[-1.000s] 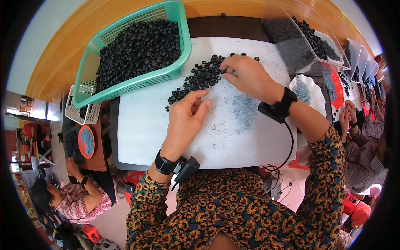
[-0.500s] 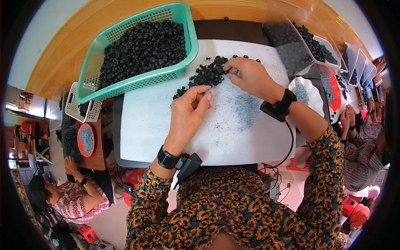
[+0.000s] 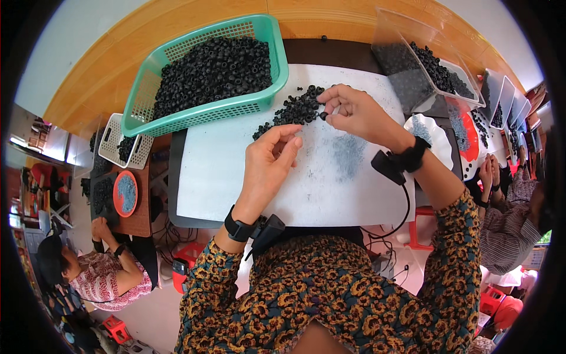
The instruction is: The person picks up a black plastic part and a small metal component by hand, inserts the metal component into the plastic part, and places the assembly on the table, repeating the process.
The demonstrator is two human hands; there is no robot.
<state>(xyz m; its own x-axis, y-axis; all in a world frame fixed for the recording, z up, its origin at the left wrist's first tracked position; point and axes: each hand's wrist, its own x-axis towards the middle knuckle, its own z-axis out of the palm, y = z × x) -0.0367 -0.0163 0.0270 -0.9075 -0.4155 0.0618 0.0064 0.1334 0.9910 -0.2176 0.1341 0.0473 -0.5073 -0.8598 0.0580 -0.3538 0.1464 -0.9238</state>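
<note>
Both my hands are over a white sheet (image 3: pixel 236 194) on the table. At the right end of a loose pile of small black round parts (image 3: pixel 295 110), my right hand (image 3: pixel 362 117) has its thumb and fingers bent together, with one black round part (image 3: pixel 323 116) at the fingertips. My left hand (image 3: pixel 268 159) hovers just below the pile's left part, index finger and thumb curled toward each other. Whatever lies between them is hidden or too small to name. Tiny blue-grey pieces (image 3: pixel 349 154) lie scattered below my right hand.
A green basket (image 3: pixel 200 118) full of black parts stands at the back left, a clear bin (image 3: pixel 421 76) at the back right. A white scalloped plate (image 3: pixel 439 147) of blue-grey pieces is at right. Co-workers sit at both sides; a red-rimmed dish (image 3: pixel 136 197) is left.
The whole view has shifted slightly, so the basket and sheet appear lower and further right. A black part now shows clearly at my right fingertips. The left co-worker's hands have come together.
</note>
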